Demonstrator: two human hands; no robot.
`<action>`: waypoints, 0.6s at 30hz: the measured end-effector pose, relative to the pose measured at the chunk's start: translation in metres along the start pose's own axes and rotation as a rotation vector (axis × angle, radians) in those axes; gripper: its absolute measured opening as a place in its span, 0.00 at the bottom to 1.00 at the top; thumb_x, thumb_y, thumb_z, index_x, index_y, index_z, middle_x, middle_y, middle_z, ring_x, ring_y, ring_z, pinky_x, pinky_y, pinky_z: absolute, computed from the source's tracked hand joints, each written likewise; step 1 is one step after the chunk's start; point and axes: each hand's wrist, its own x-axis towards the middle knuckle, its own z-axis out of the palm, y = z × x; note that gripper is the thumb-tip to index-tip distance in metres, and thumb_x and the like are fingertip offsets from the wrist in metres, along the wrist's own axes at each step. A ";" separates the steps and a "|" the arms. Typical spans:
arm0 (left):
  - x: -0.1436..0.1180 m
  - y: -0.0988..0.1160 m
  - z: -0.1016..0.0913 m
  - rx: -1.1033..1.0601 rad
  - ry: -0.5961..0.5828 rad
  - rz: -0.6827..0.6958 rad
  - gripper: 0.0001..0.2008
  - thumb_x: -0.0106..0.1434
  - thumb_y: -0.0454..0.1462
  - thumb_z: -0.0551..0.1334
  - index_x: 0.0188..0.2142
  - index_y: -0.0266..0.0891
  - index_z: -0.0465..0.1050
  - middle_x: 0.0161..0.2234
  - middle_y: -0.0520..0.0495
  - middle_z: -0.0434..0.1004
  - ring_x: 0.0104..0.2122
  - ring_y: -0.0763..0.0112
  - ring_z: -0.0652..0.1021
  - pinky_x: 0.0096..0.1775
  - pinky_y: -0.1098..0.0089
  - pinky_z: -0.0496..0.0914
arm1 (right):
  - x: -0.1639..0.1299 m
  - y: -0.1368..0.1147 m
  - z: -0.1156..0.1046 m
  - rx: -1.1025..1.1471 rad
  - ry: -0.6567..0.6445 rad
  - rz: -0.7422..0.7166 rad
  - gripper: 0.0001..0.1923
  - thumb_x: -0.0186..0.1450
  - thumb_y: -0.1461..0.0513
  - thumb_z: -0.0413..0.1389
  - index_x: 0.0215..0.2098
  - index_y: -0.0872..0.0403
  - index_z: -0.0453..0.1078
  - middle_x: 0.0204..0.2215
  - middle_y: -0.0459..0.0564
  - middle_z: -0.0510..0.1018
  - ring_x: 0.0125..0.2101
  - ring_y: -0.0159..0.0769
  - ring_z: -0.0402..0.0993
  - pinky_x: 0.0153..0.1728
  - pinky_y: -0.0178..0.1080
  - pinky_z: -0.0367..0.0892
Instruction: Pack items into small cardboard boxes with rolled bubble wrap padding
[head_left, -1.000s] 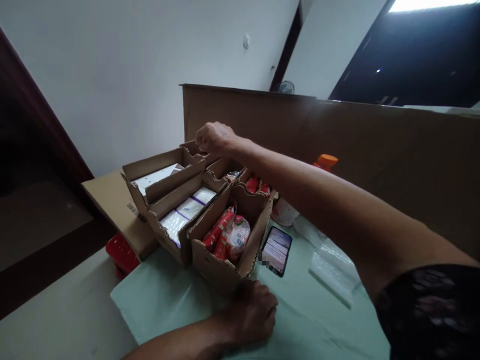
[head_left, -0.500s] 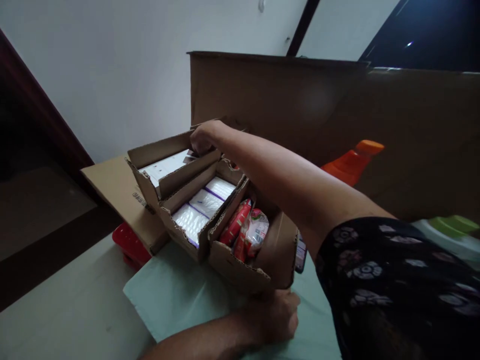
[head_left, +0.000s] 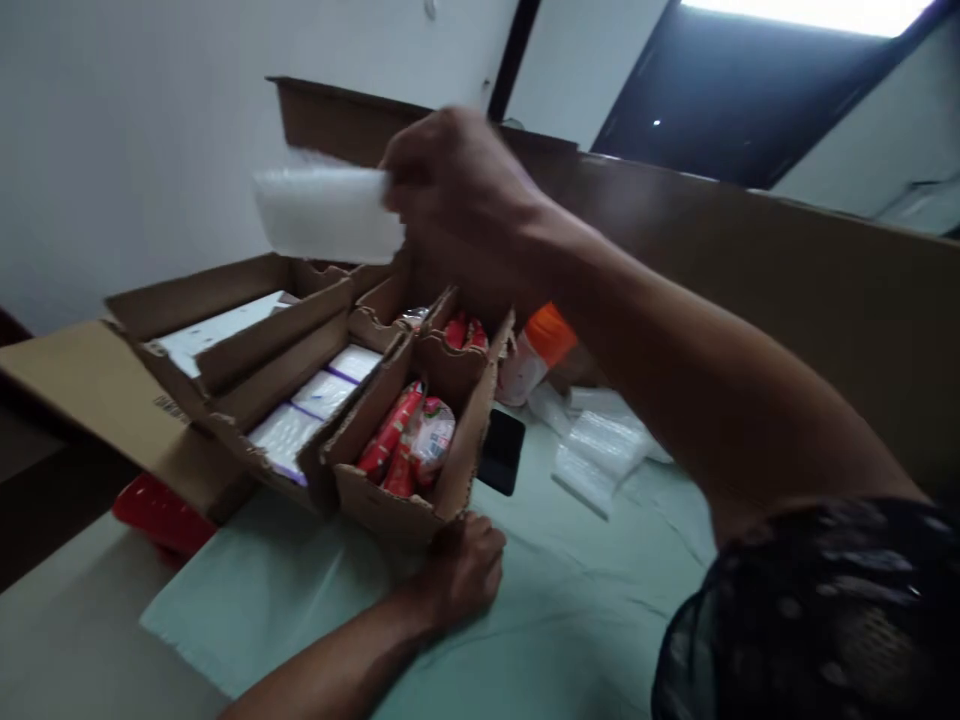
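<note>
My right hand [head_left: 457, 195] is raised above the cardboard boxes and grips a white box [head_left: 326, 212], blurred by motion. Below it stand three open cardboard trays side by side: the far one [head_left: 195, 300] holds white boxes, the middle one [head_left: 300, 415] holds white packets with purple edges, and the near one [head_left: 457, 440] holds red and white packets. My left hand [head_left: 461, 570] rests closed on the pale green cloth [head_left: 315, 600], against the front of the near tray.
A dark phone [head_left: 502, 452] lies right of the near tray. Clear plastic bags [head_left: 600, 450] and an orange-capped bottle [head_left: 536, 350] sit behind it. A tall cardboard wall [head_left: 750, 290] stands at the back. A red item [head_left: 161, 515] and a flat carton [head_left: 82, 390] lie left.
My right hand has lifted out of the far tray and come up toward me with a white box in it. The view has shifted left. My left hand stays by the near tray.
</note>
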 end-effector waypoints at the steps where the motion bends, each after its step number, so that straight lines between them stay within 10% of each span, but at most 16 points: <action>1: -0.001 0.001 0.001 0.005 0.006 0.001 0.08 0.66 0.29 0.56 0.31 0.39 0.68 0.35 0.46 0.74 0.39 0.64 0.72 0.41 0.65 0.62 | -0.034 0.010 -0.022 -0.024 0.105 0.018 0.15 0.61 0.62 0.54 0.42 0.57 0.80 0.36 0.46 0.81 0.37 0.35 0.75 0.42 0.36 0.68; 6: -0.001 0.005 0.000 0.055 0.015 -0.002 0.09 0.66 0.29 0.56 0.30 0.39 0.69 0.32 0.47 0.74 0.36 0.66 0.72 0.39 0.66 0.62 | -0.246 0.093 -0.059 0.070 0.244 0.623 0.16 0.59 0.49 0.55 0.39 0.41 0.80 0.38 0.53 0.84 0.38 0.47 0.80 0.40 0.46 0.70; 10: 0.000 0.007 -0.002 0.107 0.008 -0.005 0.07 0.63 0.28 0.59 0.30 0.39 0.70 0.32 0.48 0.74 0.36 0.67 0.72 0.39 0.67 0.62 | -0.341 0.169 -0.044 -0.068 -0.067 0.938 0.24 0.55 0.39 0.54 0.44 0.34 0.78 0.34 0.63 0.84 0.36 0.55 0.81 0.36 0.53 0.67; 13: 0.000 0.008 -0.003 0.131 0.014 -0.004 0.07 0.63 0.28 0.60 0.29 0.40 0.69 0.32 0.49 0.74 0.36 0.68 0.72 0.39 0.67 0.63 | -0.323 0.183 -0.042 -0.150 -0.069 0.856 0.24 0.57 0.39 0.52 0.47 0.33 0.75 0.39 0.62 0.84 0.36 0.53 0.81 0.36 0.52 0.67; 18: 0.001 0.006 0.000 0.143 0.035 0.014 0.06 0.63 0.31 0.60 0.29 0.40 0.69 0.31 0.48 0.75 0.35 0.68 0.73 0.39 0.68 0.64 | -0.172 0.125 -0.015 -0.050 -0.079 0.399 0.15 0.63 0.54 0.54 0.43 0.45 0.78 0.44 0.56 0.84 0.42 0.44 0.80 0.45 0.43 0.70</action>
